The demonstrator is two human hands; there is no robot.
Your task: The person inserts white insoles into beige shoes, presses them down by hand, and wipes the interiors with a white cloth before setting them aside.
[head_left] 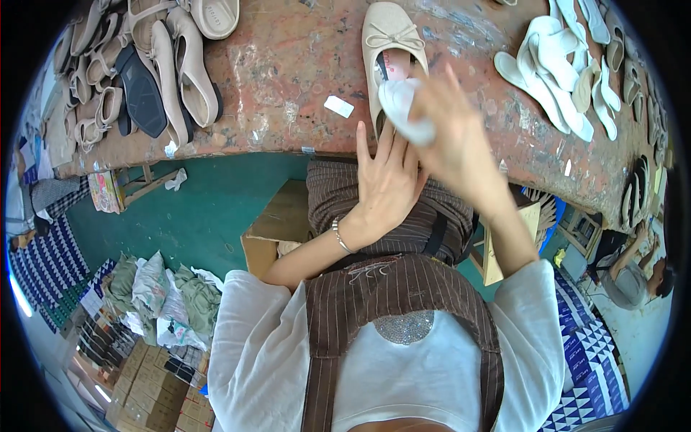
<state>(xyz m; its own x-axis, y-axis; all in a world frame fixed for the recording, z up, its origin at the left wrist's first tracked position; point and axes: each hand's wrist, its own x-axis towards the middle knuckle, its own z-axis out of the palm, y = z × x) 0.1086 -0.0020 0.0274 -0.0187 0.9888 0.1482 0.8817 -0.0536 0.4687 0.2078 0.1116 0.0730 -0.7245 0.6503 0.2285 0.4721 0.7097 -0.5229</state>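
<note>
A beige ballet flat (392, 34) with a small bow lies on the worn table, its toe pointing away from me and its opening facing up. My left hand (389, 180) reaches to its heel end with fingers stretched out and spread, the fingertips at the heel. Above the shoe's opening, my right hand (457, 140), smeared by motion, holds a white insole (398, 108). The insole hides much of the shoe's rear part and partly covers the left fingertips. A printed lining shows inside the shoe.
Many beige shoes (191, 68) crowd the table's left, one showing a dark sole (140, 93). White insoles (551, 72) lie piled at right. A small white label (338, 106) sits left of the shoe. A cardboard box (277, 223) stands below; another person (637, 273) sits far right.
</note>
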